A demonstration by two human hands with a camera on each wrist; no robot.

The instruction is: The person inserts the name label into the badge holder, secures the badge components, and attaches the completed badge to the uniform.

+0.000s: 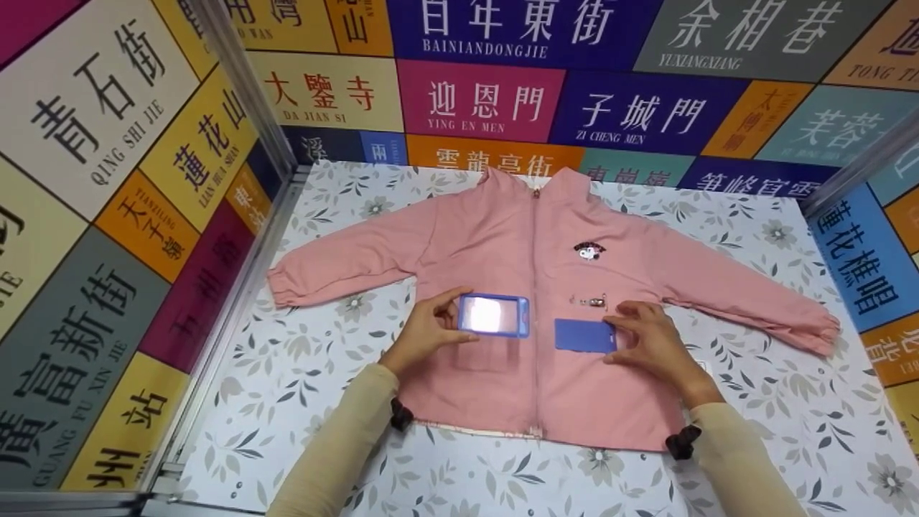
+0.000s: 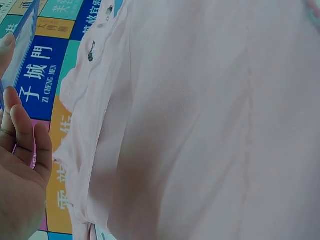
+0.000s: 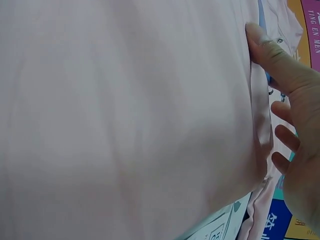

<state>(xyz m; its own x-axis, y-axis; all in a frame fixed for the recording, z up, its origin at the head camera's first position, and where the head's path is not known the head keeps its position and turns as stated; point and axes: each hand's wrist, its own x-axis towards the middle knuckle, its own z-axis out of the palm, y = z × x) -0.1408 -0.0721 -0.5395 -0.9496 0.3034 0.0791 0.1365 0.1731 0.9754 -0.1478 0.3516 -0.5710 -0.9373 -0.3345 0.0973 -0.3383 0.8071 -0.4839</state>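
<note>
A pink zip-up jacket (image 1: 474, 251) lies spread flat, front side up and zipped. My left hand (image 1: 429, 324) grips the left end of a blue-framed badge holder (image 1: 492, 316) with a clear window, held above the jacket; its edge also shows in the left wrist view, beside my left hand (image 2: 22, 155). To the right of the zip, a flat blue plastic panel (image 1: 580, 336) sits low over the jacket. My right hand (image 1: 650, 341) pinches its right end between thumb and fingers. Just above the panel lies a small metal clip (image 1: 594, 302).
A floral-patterned tabletop (image 1: 287, 424) lies under the jacket. Panels with street names (image 1: 481, 100) stand behind and at both sides. The jacket's sleeves (image 1: 761, 294) stretch out left and right. A small cartoon emblem (image 1: 589, 250) sits on its chest.
</note>
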